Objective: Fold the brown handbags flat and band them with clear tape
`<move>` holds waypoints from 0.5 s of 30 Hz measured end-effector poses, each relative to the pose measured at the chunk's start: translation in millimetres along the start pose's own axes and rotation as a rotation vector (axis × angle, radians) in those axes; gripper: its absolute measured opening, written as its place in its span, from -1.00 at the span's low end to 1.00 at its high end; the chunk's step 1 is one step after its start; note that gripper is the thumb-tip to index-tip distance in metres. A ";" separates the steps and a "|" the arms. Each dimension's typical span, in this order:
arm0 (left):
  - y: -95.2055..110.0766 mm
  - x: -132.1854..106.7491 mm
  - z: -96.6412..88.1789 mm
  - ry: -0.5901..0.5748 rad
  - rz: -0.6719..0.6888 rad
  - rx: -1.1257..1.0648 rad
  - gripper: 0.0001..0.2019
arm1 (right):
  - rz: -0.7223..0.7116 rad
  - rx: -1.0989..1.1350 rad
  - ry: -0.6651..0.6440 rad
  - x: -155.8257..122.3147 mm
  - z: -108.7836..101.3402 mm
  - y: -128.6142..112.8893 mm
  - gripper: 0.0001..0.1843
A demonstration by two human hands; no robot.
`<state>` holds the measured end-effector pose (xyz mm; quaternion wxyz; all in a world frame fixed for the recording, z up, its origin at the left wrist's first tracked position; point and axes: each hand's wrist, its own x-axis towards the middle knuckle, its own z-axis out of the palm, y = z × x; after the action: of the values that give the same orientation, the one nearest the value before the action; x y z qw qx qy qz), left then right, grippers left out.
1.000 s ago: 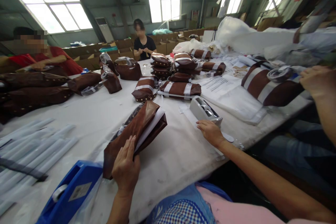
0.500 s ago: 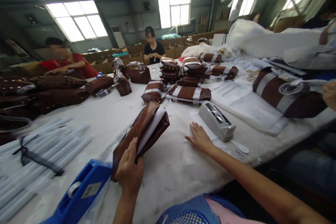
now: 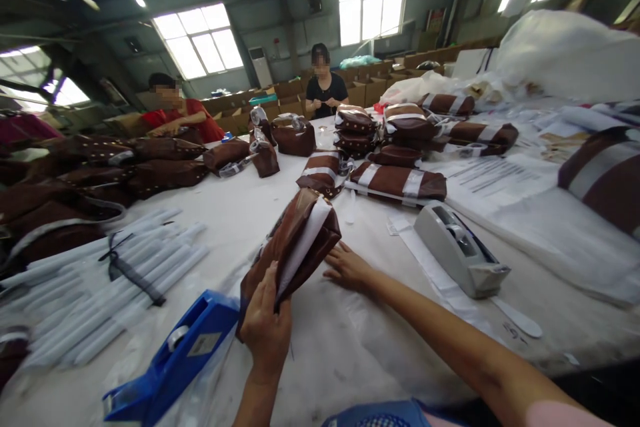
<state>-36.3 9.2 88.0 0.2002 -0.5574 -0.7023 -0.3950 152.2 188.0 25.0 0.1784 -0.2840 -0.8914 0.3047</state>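
A brown leather bag (image 3: 295,247) stands tilted on the white-covered table, with a white liner showing in its open slit. My left hand (image 3: 267,320) is closed on its near end, fingers along the side and the thumb partly hidden. Just right of the bag, my right hand (image 3: 349,268) lies low over the table with its fingers stretched out and nothing in it. Its fingertips are close to the bag's lower right side; whether they touch it I cannot tell. A blue tape dispenser (image 3: 200,340) is beside my left hand, and a grey tape dispenser (image 3: 463,250) lies right of my right hand.
White wrapped tubes (image 3: 150,280) tied with a black strap lie at the left. Piled brown bags (image 3: 170,177) sit behind them, and taped brown bags (image 3: 400,180) stand ahead. White sheets (image 3: 540,220) cover the right side. Two people (image 3: 326,87) (image 3: 187,113) work across the table.
My right hand has moved left from beside the grey tape dispenser to the bag's right side. The view has turned, shifting the scene rightward. My left hand keeps its hold.
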 end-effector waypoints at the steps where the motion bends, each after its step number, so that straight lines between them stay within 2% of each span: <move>1: 2.5 -1.6 1.9 -0.005 0.036 0.002 -0.36 | 0.030 0.036 0.041 2.8 -1.3 0.0 -0.54; 3: 8.7 -6.9 6.3 -0.027 0.117 0.005 -0.32 | 0.122 0.115 0.140 -1.8 -6.5 -1.7 -0.58; 6: 19.6 -20.4 15.9 -0.082 0.228 0.011 -0.27 | 0.230 0.226 0.244 -26.8 -19.8 -5.6 -0.44; 9: 30.1 -37.6 27.0 -0.092 0.307 0.024 -0.30 | 0.317 0.509 0.261 -56.6 -34.3 -6.4 -0.37; 12: 37.7 -54.1 34.4 -0.081 0.333 0.031 -0.38 | 0.464 0.768 0.260 -79.9 -46.6 -2.0 -0.26; 14: 40.7 -63.2 36.8 -0.089 0.336 0.031 -0.42 | 0.553 0.713 0.341 -89.7 -57.3 3.1 -0.28; 15: 41.7 -66.9 37.7 -0.093 0.343 0.029 -0.43 | 0.572 0.622 0.433 -92.1 -64.3 5.6 -0.31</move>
<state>28.9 -0.5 30.6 0.2401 -0.6837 -0.6110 -0.3186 257.4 163.4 56.3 0.3456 -0.5080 -0.5862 0.5280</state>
